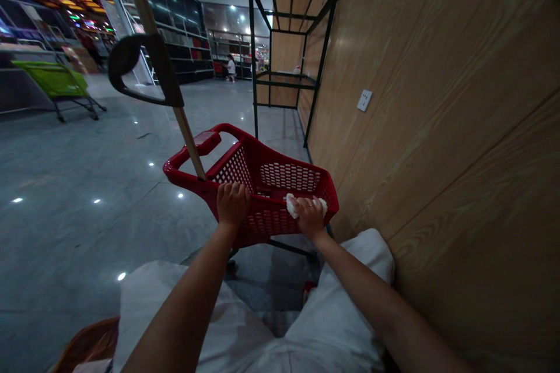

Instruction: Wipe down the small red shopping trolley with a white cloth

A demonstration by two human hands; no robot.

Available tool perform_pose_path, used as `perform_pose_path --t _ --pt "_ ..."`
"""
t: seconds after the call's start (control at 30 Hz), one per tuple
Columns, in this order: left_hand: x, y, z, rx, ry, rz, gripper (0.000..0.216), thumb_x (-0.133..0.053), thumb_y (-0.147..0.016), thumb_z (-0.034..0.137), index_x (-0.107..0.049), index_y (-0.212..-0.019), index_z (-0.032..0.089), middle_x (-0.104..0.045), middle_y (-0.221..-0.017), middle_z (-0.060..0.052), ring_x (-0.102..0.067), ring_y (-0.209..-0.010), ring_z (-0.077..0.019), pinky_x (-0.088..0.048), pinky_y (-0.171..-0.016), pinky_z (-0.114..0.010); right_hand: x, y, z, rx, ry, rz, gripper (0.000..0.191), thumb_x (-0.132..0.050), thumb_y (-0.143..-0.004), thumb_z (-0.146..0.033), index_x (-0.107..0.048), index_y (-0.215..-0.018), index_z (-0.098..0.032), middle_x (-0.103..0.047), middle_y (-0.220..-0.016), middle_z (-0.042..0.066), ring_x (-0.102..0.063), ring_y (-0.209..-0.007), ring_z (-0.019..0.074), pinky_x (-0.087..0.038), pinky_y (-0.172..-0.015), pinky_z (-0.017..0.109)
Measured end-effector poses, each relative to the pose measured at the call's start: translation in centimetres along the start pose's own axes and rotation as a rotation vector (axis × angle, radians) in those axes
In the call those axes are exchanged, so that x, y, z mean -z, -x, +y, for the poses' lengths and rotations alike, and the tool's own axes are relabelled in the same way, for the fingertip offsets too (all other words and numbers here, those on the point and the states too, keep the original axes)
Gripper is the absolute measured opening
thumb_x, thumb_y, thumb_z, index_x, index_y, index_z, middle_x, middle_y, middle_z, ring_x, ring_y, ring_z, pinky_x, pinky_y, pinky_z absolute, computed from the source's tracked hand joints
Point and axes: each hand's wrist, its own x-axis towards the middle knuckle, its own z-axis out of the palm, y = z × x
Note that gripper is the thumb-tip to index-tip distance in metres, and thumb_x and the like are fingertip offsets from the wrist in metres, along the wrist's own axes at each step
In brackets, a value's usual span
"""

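Note:
A small red shopping cart (284, 173) with a perforated basket stands in front of my knees. My left hand (233, 203) is closed over the near rim of the basket, close to the cart's handle end. Farther right on the same rim, my right hand (310, 215) presses a crumpled white cloth (292, 206) against the red plastic; whether it is cloth or tissue I cannot tell for sure. A wooden pole (188, 131) with a dark loop-shaped grip (168, 73) rises at the cart's handle end. Its lower end is hidden by the cart.
A wood-panelled wall (437, 99) with a white socket (364, 100) runs close along my right. Beyond the cart stands a dark metal frame rack (286, 80). A green cart (55, 78) is at the far left, and a person (231, 68) is in the distance.

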Motion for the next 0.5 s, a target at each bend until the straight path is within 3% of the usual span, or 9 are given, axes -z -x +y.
perform_pose_path --t 0.07,0.17,0.33,0.4,0.5 --pt "-0.1 -0.1 0.4 0.024 0.003 0.002 0.026 -0.038 -0.089 0.027 -0.059 -0.075 0.022 -0.060 -0.083 -0.010 -0.049 -0.090 -0.0273 -0.032 -0.095 -0.046 0.1 0.3 0.3 -0.059 -0.004 0.016 0.049 -0.041 -0.091 -0.013 -0.046 -0.136 -0.031 -0.062 -0.116 0.003 -0.049 -0.106 0.0210 -0.010 -0.109 0.053" --pt "-0.3 -0.1 0.9 0.031 -0.046 0.014 0.026 -0.038 -0.089 0.026 -0.059 -0.075 0.021 -0.060 -0.083 -0.010 -0.049 -0.088 -0.0272 -0.033 -0.093 -0.046 0.1 -1.6 -3.2 -0.099 -0.088 -0.001 0.046 -0.038 -0.092 -0.013 -0.050 -0.132 -0.032 -0.063 -0.117 0.003 -0.049 -0.108 0.0213 -0.005 -0.109 0.056" --pt "-0.2 0.0 0.7 -0.027 -0.137 0.017 0.028 -0.037 -0.091 0.027 -0.059 -0.075 0.021 -0.061 -0.080 -0.009 -0.050 -0.085 -0.0260 -0.034 -0.090 -0.043 0.3 -6.0 -10.8 -0.046 -0.191 -0.010 0.046 -0.032 -0.095 -0.014 -0.044 -0.137 -0.030 -0.060 -0.123 0.004 -0.050 -0.110 0.0189 -0.024 -0.105 0.045" --pt "0.0 0.1 0.4 -0.042 -0.124 0.004 0.027 -0.038 -0.091 0.028 -0.060 -0.076 0.021 -0.061 -0.081 -0.009 -0.050 -0.086 -0.0258 -0.034 -0.090 -0.043 0.5 -6.4 -11.0 0.014 -0.185 -0.029 0.046 -0.032 -0.096 -0.014 -0.042 -0.139 -0.027 -0.061 -0.121 0.006 -0.051 -0.109 0.0184 -0.030 -0.100 0.039" --pt "0.1 0.1 0.1 -0.058 -0.101 -0.006 0.026 -0.038 -0.091 0.028 -0.060 -0.078 0.022 -0.062 -0.083 -0.008 -0.051 -0.088 -0.0258 -0.033 -0.092 -0.044 0.6 -4.8 -7.6 0.097 -0.158 -0.063 0.048 -0.035 -0.094 -0.014 -0.042 -0.140 -0.024 -0.063 -0.117 0.006 -0.053 -0.105 0.0179 -0.032 -0.099 0.035"
